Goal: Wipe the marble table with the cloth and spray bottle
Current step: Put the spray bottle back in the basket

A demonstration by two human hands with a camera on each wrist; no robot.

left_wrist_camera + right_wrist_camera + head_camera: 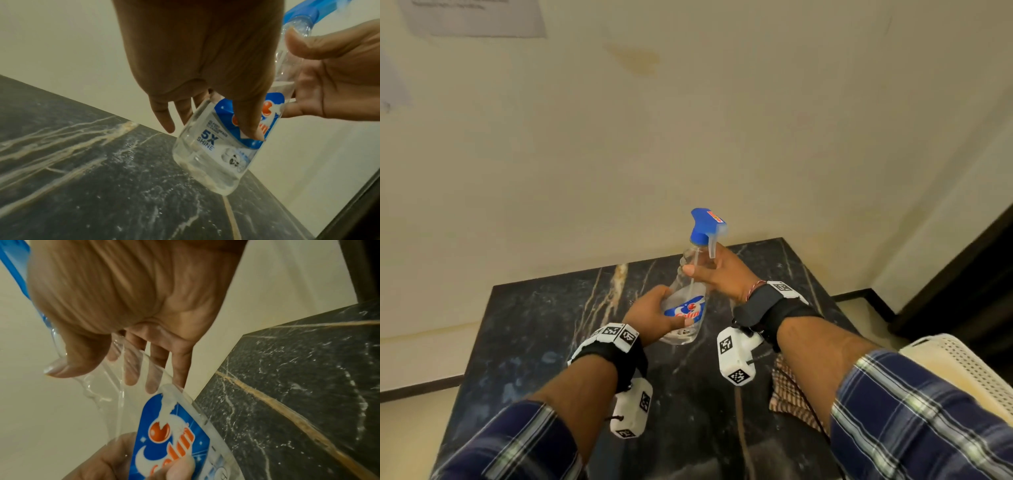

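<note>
Both hands on the Colin spray bottle (686, 297), held tilted above the marble table (544, 329) – left hand (654, 317) wraps its base, right hand (717, 272) its neck. Checked cloth (789, 390) lies right of bottle, untouched. Step: readying to spray, prob. Next – finger onto trigger, nozzle aimed at table.

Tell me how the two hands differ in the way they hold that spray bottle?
The left hand wraps the labelled lower body of the spray bottle; the right hand grips the clear upper part below the blue trigger head. The left sits lower and nearer, the right higher and farther. Both hold it above the marble table.
</note>
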